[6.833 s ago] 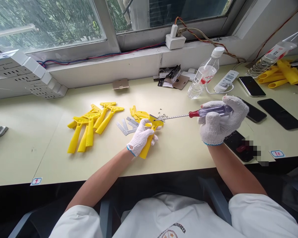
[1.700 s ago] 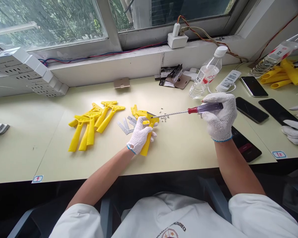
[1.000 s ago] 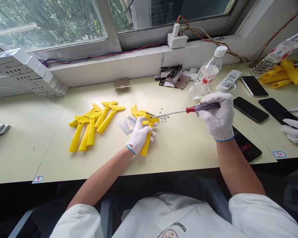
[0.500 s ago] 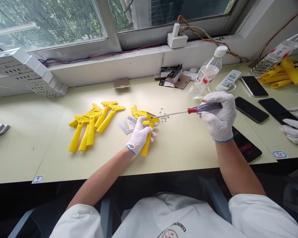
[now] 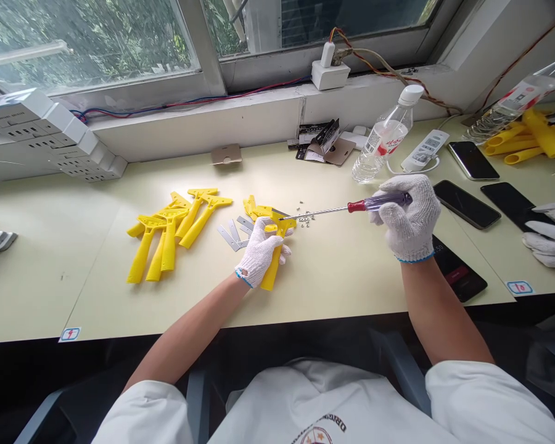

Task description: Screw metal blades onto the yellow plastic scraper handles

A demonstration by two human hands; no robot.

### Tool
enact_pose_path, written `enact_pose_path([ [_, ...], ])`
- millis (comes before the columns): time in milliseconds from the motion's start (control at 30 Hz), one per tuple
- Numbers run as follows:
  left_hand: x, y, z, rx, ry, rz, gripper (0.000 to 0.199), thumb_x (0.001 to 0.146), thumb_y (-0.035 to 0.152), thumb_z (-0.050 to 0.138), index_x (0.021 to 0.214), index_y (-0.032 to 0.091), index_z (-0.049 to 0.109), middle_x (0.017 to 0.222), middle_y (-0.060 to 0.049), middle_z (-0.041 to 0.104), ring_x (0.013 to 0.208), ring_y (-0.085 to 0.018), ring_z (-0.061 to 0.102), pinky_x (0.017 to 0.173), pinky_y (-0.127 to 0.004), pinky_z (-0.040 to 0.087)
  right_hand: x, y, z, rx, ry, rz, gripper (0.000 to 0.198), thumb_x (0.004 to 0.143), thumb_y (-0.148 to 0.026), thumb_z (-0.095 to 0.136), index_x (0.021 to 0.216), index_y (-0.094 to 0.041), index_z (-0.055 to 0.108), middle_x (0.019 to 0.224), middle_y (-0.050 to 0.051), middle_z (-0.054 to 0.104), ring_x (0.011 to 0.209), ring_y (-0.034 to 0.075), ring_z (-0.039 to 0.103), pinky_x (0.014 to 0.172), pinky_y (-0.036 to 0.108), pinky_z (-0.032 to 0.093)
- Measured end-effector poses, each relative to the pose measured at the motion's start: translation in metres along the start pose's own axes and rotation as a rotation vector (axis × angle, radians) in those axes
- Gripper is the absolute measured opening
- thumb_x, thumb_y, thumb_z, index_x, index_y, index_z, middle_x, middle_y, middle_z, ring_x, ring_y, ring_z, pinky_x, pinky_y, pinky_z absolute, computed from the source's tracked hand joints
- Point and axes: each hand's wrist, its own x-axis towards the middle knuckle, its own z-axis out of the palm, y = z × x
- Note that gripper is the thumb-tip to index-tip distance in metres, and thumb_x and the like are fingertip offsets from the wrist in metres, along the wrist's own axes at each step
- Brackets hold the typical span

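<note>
My gloved left hand [image 5: 260,251] is closed around a yellow plastic scraper [image 5: 271,271], its head pointing away from me. In my gloved right hand [image 5: 412,216] is a screwdriver [image 5: 357,206] with a purple and red handle. The screwdriver's tip meets the scraper's head, where a screw would be too small to make out. Just left of the left hand lie flat metal blades [image 5: 231,234], and another yellow piece [image 5: 251,206] sits behind them. Small screws [image 5: 305,220] are scattered right of the scraper's head.
Several yellow scrapers [image 5: 166,243] lie in a group to the left. Water bottle [image 5: 382,139], power strip [image 5: 425,150] and phones [image 5: 468,205] stand or lie on the right. White boxes [image 5: 50,132] are stacked at the far left. Another gloved hand [image 5: 552,237] shows at the right edge.
My right hand's fingers have shifted slightly on the screwdriver handle, which appears turned a little. The left hand and scraper hold nearly the same place.
</note>
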Motion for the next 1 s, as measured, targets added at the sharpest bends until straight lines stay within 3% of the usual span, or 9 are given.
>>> enact_pose_path([
  [100, 0.000, -0.001, -0.001, 0.003, -0.002, 0.009, 0.053, 0.081, 0.022, 0.072, 0.125, 0.029, 0.043, 0.126, -0.007, 0.077, 0.065, -0.014, 0.072, 0.057, -0.029, 0.054, 0.003, -0.004, 0.003, 0.103, 0.004, -0.028, 0.039, 0.083, -0.040, 0.087, 0.117, -0.031, 0.071, 0.116, 0.009, 0.072, 0.093, 0.027, 0.075, 0.071, 0.043, 0.064],
  [167, 0.001, -0.001, -0.001, 0.007, 0.000, 0.010, 0.052, 0.082, 0.022, 0.072, 0.125, 0.029, 0.044, 0.127, -0.007, 0.077, 0.064, -0.014, 0.072, 0.056, -0.028, 0.054, 0.004, -0.008, 0.007, 0.092, 0.023, -0.030, 0.034, 0.081, -0.036, 0.088, 0.109, -0.031, 0.070, 0.115, 0.010, 0.071, 0.098, 0.028, 0.073, 0.075, 0.046, 0.065],
  [333, 0.001, -0.003, -0.002, 0.009, 0.008, 0.003, 0.052, 0.081, 0.023, 0.072, 0.125, 0.029, 0.045, 0.126, -0.007, 0.077, 0.064, -0.014, 0.072, 0.055, -0.028, 0.054, 0.004, -0.013, 0.010, 0.106, 0.006, 0.116, 0.034, 0.089, -0.034, 0.085, 0.116, -0.030, 0.065, 0.091, 0.001, 0.073, 0.056, 0.016, 0.063, 0.050, 0.036, 0.055],
  [467, 0.001, -0.002, -0.002, 0.001, 0.005, 0.005, 0.050, 0.082, 0.022, 0.072, 0.124, 0.029, 0.045, 0.126, -0.007, 0.077, 0.064, -0.014, 0.072, 0.055, -0.028, 0.054, 0.004, -0.013, 0.006, -0.066, 0.057, 0.137, 0.023, 0.091, -0.038, 0.086, 0.096, -0.022, 0.071, 0.065, -0.003, 0.061, 0.044, 0.013, 0.057, 0.040, 0.028, 0.040],
  [567, 0.000, -0.001, 0.000, -0.007, 0.006, 0.006, 0.052, 0.081, 0.022, 0.072, 0.124, 0.030, 0.044, 0.125, -0.007, 0.077, 0.063, -0.014, 0.071, 0.055, -0.027, 0.054, 0.004, -0.010, 0.003, 0.012, 0.016, 0.077, 0.020, 0.089, -0.035, 0.078, 0.103, -0.023, 0.072, 0.078, -0.001, 0.067, 0.054, 0.015, 0.064, 0.048, 0.030, 0.049],
  [667, -0.001, 0.001, 0.001, -0.007, 0.015, 0.006, 0.054, 0.080, 0.021, 0.073, 0.124, 0.029, 0.043, 0.124, -0.006, 0.077, 0.063, -0.013, 0.071, 0.055, -0.027, 0.054, 0.004, -0.009, 0.003, 0.064, 0.008, -0.015, 0.035, 0.079, -0.028, 0.080, 0.113, -0.028, 0.073, 0.106, 0.006, 0.074, 0.074, 0.022, 0.072, 0.062, 0.040, 0.061],
  [767, -0.001, 0.000, 0.001, -0.003, 0.015, 0.008, 0.053, 0.080, 0.022, 0.073, 0.123, 0.029, 0.043, 0.124, -0.006, 0.077, 0.063, -0.014, 0.071, 0.055, -0.027, 0.054, 0.004, -0.011, 0.007, 0.008, 0.028, -0.058, 0.033, 0.078, -0.029, 0.082, 0.109, -0.031, 0.072, 0.111, 0.009, 0.073, 0.089, 0.029, 0.073, 0.071, 0.048, 0.064],
  [900, 0.001, -0.002, -0.001, -0.001, 0.006, 0.013, 0.051, 0.081, 0.022, 0.072, 0.123, 0.029, 0.044, 0.125, -0.007, 0.077, 0.064, -0.014, 0.072, 0.055, -0.027, 0.054, 0.002, -0.016, 0.011, 0.098, 0.001, 0.021, 0.033, 0.086, -0.032, 0.083, 0.115, -0.034, 0.067, 0.106, 0.006, 0.075, 0.070, 0.023, 0.070, 0.062, 0.045, 0.062],
  [1000, 0.001, -0.003, -0.002, 0.003, 0.007, 0.009, 0.051, 0.081, 0.023, 0.072, 0.123, 0.029, 0.044, 0.126, -0.008, 0.077, 0.064, -0.015, 0.072, 0.055, -0.028, 0.054, -0.001, -0.017, 0.009, 0.089, 0.019, 0.084, 0.033, 0.089, -0.033, 0.087, 0.115, -0.031, 0.068, 0.082, -0.001, 0.071, 0.050, 0.016, 0.061, 0.048, 0.036, 0.052],
])
